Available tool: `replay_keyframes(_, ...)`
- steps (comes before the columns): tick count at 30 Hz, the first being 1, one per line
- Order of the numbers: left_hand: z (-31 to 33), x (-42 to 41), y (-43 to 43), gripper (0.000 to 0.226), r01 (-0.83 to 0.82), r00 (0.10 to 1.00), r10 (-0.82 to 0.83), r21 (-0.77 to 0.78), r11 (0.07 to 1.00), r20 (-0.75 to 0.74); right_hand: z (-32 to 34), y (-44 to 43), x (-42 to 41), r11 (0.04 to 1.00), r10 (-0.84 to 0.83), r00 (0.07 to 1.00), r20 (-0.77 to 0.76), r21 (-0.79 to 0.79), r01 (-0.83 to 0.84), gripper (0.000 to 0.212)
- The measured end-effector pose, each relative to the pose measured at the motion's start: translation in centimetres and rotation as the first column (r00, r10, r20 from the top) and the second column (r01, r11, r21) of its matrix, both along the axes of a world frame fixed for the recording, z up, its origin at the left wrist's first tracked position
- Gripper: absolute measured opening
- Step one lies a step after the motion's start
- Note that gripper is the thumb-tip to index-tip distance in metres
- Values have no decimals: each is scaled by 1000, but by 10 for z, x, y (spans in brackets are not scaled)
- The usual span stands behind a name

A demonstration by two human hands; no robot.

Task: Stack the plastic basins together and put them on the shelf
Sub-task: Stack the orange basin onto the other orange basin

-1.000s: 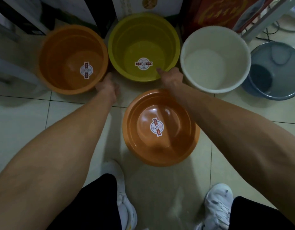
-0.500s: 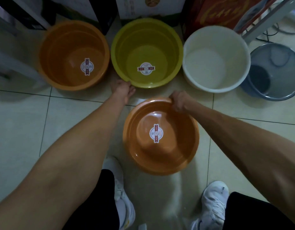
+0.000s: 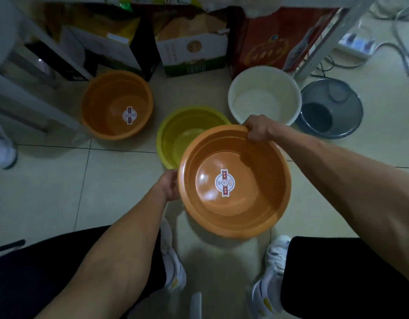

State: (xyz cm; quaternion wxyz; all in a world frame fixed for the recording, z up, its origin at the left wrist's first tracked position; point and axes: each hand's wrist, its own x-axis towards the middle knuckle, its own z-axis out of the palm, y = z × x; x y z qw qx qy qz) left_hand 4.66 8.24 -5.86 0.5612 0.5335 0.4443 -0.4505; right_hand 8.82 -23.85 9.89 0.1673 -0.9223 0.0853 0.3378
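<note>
I hold an orange basin with a round sticker in its bottom, raised off the tiled floor. My left hand grips its left rim and my right hand grips its far right rim. A yellow-green basin stands on the floor just behind it, partly covered by the lifted one. A second orange basin with the same sticker sits at the back left. A white basin sits at the back right.
A grey mesh bin stands right of the white basin. Cardboard boxes and a red box line the back under a white metal shelf frame. A power strip and cables lie at the far right. My white shoes are below.
Both hands have taken the near orange basin by its rim and lifted it off the floor. The view has pulled back and tilted up, showing the boxes behind.
</note>
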Motion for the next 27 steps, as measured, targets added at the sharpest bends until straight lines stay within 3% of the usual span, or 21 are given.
replay_keyframes(2, 63, -20, -14, 36, -13, 999, 12, -37, 999, -42, 11, -4, -5, 997, -76, 996, 49, -15, 77, 38)
replay_keyframes(7, 123, -41, -28, 57, -240, 970, 233, -114, 964, -71, 19, -5, -30, 940, -340, 932, 128, 21, 340, 34)
replay_keyframes(10, 136, -38, -22, 62, -460, 883, 450, 58, 886, 134, 16, 7, -48, 848, -529, 834, 157, 90, 522, 29)
replay_keyframes(12, 145, -36, -17, 50, -524, 831, 467, 145, 839, 303, 11, 22, -58, 776, -630, 762, 148, 114, 620, 26)
replay_keyframes(15, 147, -33, -13, 28, -492, 809, 363, 195, 848, 462, -6, 48, -66, 677, -734, 674, 82, 168, 717, 23)
replay_keyframes(17, 137, -29, -11, 33, -411, 820, 226, 265, 872, 526, -23, 63, -69, 629, -772, 635, 32, 185, 755, 23)
replay_keyframes(19, 126, -25, -15, 38, -314, 826, 99, 306, 899, 555, -40, 77, -71, 592, -797, 603, -1, 189, 783, 23)
replay_keyframes(23, 95, -24, -19, 16, -206, 825, -68, 410, 889, 561, -74, 89, -73, 499, -861, 509, -9, 181, 847, 32)
replay_keyframes(25, 85, -26, -22, 24, -135, 839, -152, 471, 872, 522, -91, 90, -75, 531, -841, 541, -23, 157, 833, 40)
replay_keyframes(27, 69, -26, -23, 54, 28, 852, -308, 552, 833, 423, -108, 91, -77, 642, -765, 644, 7, 97, 761, 46)
